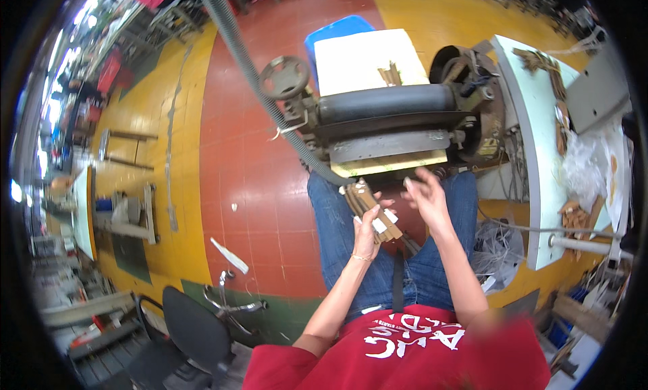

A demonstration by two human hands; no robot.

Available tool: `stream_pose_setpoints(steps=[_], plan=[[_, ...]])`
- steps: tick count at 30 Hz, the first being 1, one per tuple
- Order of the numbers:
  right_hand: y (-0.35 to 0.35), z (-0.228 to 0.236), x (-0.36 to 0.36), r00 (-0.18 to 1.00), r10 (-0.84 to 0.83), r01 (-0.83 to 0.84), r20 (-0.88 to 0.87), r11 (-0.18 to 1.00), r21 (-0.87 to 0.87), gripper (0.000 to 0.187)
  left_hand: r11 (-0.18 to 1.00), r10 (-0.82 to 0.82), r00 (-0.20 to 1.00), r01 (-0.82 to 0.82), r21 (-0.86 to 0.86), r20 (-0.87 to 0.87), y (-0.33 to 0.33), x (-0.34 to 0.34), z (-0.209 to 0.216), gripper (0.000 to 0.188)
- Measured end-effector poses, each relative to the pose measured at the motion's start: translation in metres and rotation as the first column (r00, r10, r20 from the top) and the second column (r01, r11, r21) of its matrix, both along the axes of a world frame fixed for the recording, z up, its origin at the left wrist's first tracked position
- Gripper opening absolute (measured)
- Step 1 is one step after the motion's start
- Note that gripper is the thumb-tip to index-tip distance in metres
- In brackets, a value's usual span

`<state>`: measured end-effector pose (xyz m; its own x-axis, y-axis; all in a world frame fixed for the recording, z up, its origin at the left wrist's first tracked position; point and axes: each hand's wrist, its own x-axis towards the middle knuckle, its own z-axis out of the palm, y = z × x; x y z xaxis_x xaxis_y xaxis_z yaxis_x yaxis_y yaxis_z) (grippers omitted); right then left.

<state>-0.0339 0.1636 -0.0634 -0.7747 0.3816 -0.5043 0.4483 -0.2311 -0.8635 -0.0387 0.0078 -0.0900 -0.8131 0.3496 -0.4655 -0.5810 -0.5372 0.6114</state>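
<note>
Both hands are held up over the lap, a little apart from each other. A stack of brown strips (368,209) is gripped by the left hand (365,236), with the thumb laid across it. Small white patches can be seen on the stack. The right hand (426,194) is held to the right of the stack and is not touching it. Its fingers are spread and bent a bit, and they look blurred. Blue jeans (333,221) and a red shirt (418,353) are worn.

Just past the hands, a machine (391,145) can be seen, with a big dark roller (385,105) set sideways in it. A yellow board (388,164) is seen at its near edge. A round hand wheel (284,77) is set at its left end, and a ribbed grey hose (233,39) is hung down past the wheel. Behind the roller, a few brown pieces (389,74) are laid on a white board (341,62). Part of a blue bin (337,29) is seen behind that board.

On the right, crumpled clear plastic (586,164) is left on a pale table (533,160). On the left, a black chair (196,326) is seen near a red and yellow floor (263,208).
</note>
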Motion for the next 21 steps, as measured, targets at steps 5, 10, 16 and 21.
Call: stream_pose_setpoints(steps=[5, 10, 16, 21], plan=[[-0.018, 0.005, 0.052, 0.978, 0.185, -0.177, -0.099, 0.98, 0.087, 0.027, 0.999, -0.033, 0.999, 0.033, -0.019, -0.031, 0.012, 0.002, -0.006, 0.042], [-0.015, 0.008, 0.049, 0.986, 0.142, -0.126, -0.086, 0.977, 0.174, 0.03, 0.993, -0.087, 0.989, 0.076, -0.091, -0.116, 0.018, 0.008, -0.006, 0.043], [-0.012, 0.008, 0.055, 0.987, 0.14, -0.125, -0.074, 0.976, 0.179, 0.021, 0.998, -0.043, 0.997, 0.039, -0.053, -0.061, 0.009, 0.01, -0.006, 0.037], [-0.015, 0.01, 0.058, 0.99, 0.104, -0.09, -0.092, 0.985, 0.148, 0.029, 0.999, -0.023, 0.998, 0.021, -0.033, -0.057, 0.008, 0.013, -0.001, 0.037]])
